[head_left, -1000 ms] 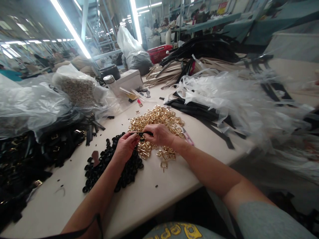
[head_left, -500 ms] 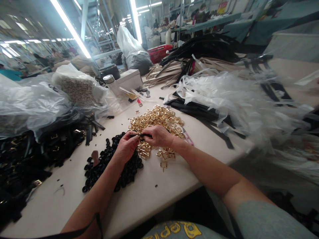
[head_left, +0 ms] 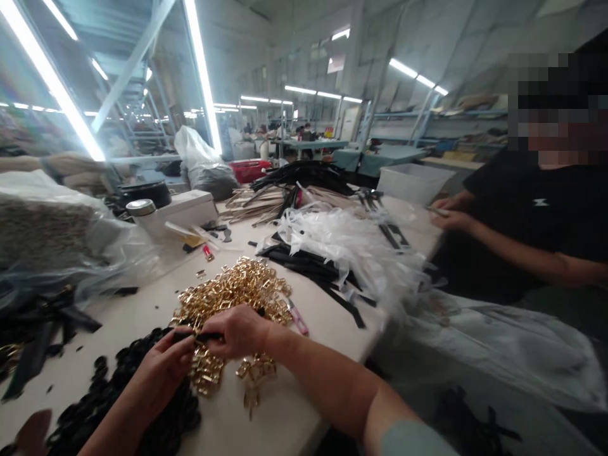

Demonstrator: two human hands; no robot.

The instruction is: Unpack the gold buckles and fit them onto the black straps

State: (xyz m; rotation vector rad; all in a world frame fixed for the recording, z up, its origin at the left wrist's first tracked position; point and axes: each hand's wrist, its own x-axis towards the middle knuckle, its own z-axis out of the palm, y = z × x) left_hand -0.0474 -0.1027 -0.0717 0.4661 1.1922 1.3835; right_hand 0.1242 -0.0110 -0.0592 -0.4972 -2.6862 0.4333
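Observation:
My left hand (head_left: 166,358) pinches one end of a short black strap (head_left: 208,337), and my right hand (head_left: 240,332) is closed round its other part. A small gold glint, probably a buckle, shows on the strap between the hands; the fingers hide most of it. Under and behind my hands spreads a heap of gold buckles (head_left: 237,285). A pile of black coiled strap pieces (head_left: 128,361) lies beneath my left forearm. A pink-handled tool (head_left: 298,318) rests just right of the buckles.
Clear plastic strips (head_left: 327,234) cover black straps (head_left: 327,285) at the right. Plastic bags (head_left: 42,215) and a white box (head_left: 190,206) stand left. A co-worker's hands (head_left: 449,215) are across the table's right edge. A brown piece (head_left: 34,434) lies near left.
My view has swung right and up, bringing a co-worker into sight. Both my hands still hold the black strap, close together over the gold buckles.

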